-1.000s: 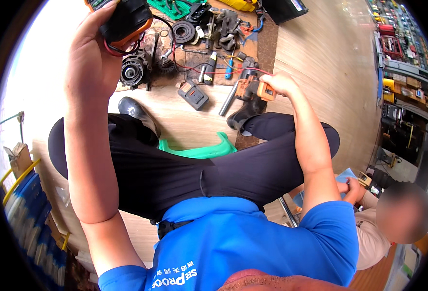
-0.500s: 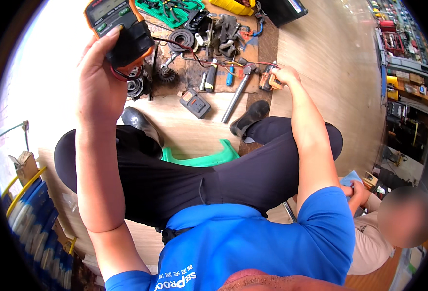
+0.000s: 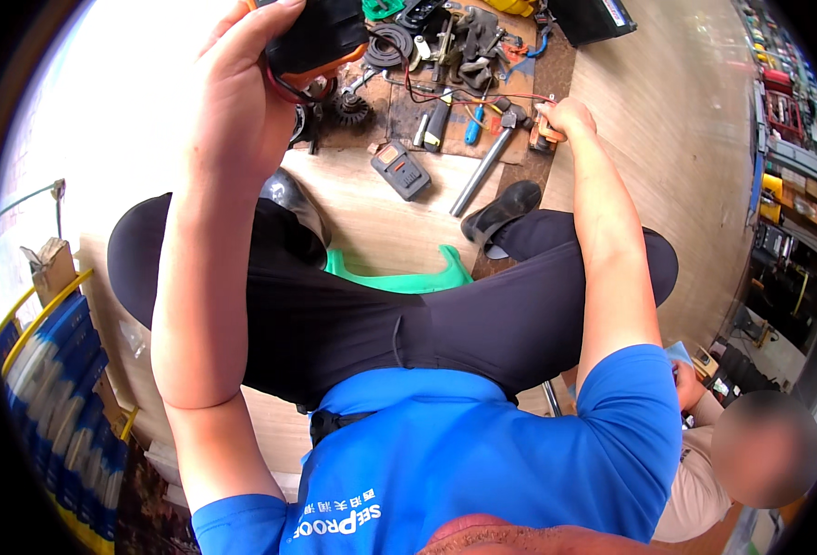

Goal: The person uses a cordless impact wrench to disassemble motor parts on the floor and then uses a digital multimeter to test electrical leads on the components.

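Note:
My left hand [image 3: 247,74] is closed around an orange-and-black multimeter [image 3: 321,37], raised at the top edge, which cuts off its upper part. Dark and red test leads run from it across the work area. At the red lead's [image 3: 510,96] far end, my right hand [image 3: 570,120] is closed on a small orange-and-black block [image 3: 544,137] low over the cardboard. My fingers partly hide that block. Nearby lie a silver bar with a dark head [image 3: 482,171], a blue-handled screwdriver [image 3: 474,125], a black-and-yellow knife [image 3: 438,120] and a dark power-tool battery [image 3: 401,171].
Loose metal parts and dark gloves [image 3: 478,51] cover the cardboard [image 3: 385,116]. A black box [image 3: 589,20] stands beyond. Under my legs is a green plastic stool [image 3: 404,279]. Another person [image 3: 695,490] sits at the lower right. Shelves [image 3: 797,176] line the right; a blue rack [image 3: 57,398] stands left.
The view has shifted, so the floor items sit higher and farther right. The multimeter's screen has passed out of the top edge. Both hands keep their hold.

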Demonstrator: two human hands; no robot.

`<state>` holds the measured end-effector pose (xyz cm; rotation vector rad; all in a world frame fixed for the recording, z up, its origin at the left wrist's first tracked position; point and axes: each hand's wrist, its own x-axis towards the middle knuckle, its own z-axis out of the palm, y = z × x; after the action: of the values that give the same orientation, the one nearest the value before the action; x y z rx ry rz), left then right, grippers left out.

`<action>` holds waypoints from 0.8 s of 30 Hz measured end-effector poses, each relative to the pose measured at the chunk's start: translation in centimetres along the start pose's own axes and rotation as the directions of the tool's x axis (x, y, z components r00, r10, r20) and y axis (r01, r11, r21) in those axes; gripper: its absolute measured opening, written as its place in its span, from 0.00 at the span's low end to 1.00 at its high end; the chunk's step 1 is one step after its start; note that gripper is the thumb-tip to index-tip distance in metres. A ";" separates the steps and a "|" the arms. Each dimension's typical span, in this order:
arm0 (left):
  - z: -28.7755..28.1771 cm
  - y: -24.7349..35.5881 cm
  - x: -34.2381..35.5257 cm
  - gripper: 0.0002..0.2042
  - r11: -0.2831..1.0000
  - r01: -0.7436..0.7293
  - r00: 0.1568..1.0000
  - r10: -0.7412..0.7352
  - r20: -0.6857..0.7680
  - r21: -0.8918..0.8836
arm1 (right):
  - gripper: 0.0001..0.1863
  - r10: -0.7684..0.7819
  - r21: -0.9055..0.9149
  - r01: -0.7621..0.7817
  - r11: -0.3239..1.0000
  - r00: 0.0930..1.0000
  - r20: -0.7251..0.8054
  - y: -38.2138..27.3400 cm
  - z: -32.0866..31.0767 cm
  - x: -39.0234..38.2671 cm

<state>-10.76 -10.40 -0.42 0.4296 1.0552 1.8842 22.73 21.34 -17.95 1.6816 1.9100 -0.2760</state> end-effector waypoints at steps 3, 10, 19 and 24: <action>3.3 0.2 -0.9 0.13 0.999 0.023 0.995 -0.026 -0.096 -0.037 | 0.25 -0.011 -0.011 0.011 1.000 0.999 -0.052 -0.5 0.5 -1.5; 3.2 0.9 -1.6 0.12 0.999 -0.018 0.999 0.017 -0.044 -0.038 | 0.27 0.040 0.100 -0.016 0.995 0.969 -0.244 1.1 1.7 -1.9; 2.6 0.7 -1.4 0.10 0.987 -0.015 1.000 0.010 -0.029 -0.157 | 0.21 -0.155 0.951 0.047 0.306 0.988 0.002 -3.0 2.0 -6.7; 3.3 0.3 -1.2 0.11 0.984 -0.019 0.999 0.025 0.029 -0.179 | 0.25 -0.159 0.779 0.298 0.552 0.955 -0.252 -5.9 9.8 -8.6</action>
<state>-8.11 -9.86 1.91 0.3658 0.8550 1.9661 20.18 8.01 -22.57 2.0110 2.3014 -1.3633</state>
